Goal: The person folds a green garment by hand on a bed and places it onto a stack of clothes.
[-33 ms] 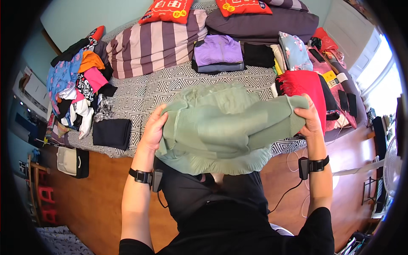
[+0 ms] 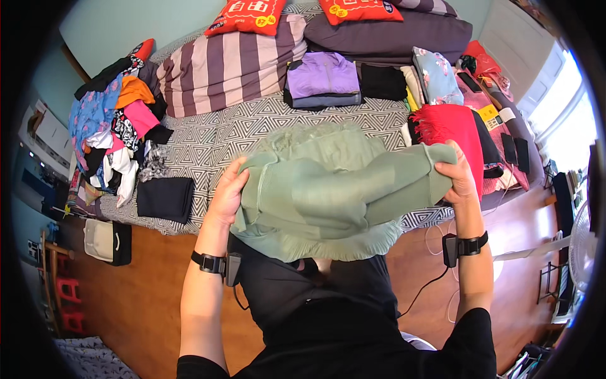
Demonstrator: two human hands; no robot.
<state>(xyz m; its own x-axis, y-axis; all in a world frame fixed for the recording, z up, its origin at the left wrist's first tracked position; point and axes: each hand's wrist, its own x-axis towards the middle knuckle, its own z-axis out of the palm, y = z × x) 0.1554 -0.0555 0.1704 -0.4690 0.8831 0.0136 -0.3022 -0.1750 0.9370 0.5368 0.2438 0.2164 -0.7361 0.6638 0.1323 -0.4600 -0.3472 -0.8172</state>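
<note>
A sage-green garment (image 2: 322, 196) with a frilly, sheer trim is stretched sideways between my hands, above my lap and the bed's near edge. My left hand (image 2: 231, 189) pinches its left end, fingers closed on the cloth. At the other end, my right hand (image 2: 461, 174) grips a seamed corner, thumb on top. The middle sags in loose folds, and a pleated part hangs below. Whether it is a top or a dress I cannot tell. Beyond it, a folded purple jacket (image 2: 323, 76) lies on a stack, next to folded black cloth (image 2: 383, 83).
A heap of mixed clothes (image 2: 101, 120) sits on the bed's left, with a folded dark garment (image 2: 165, 199) near it. Red fringed cloth (image 2: 449, 129) lies to the right. Striped pillows (image 2: 233, 63) stand behind. A fabric bin (image 2: 106, 241) and a white fan (image 2: 579, 246) flank the floor.
The green garment's middle folds have shifted slightly. Both hands keep their hold at nearly the same places.
</note>
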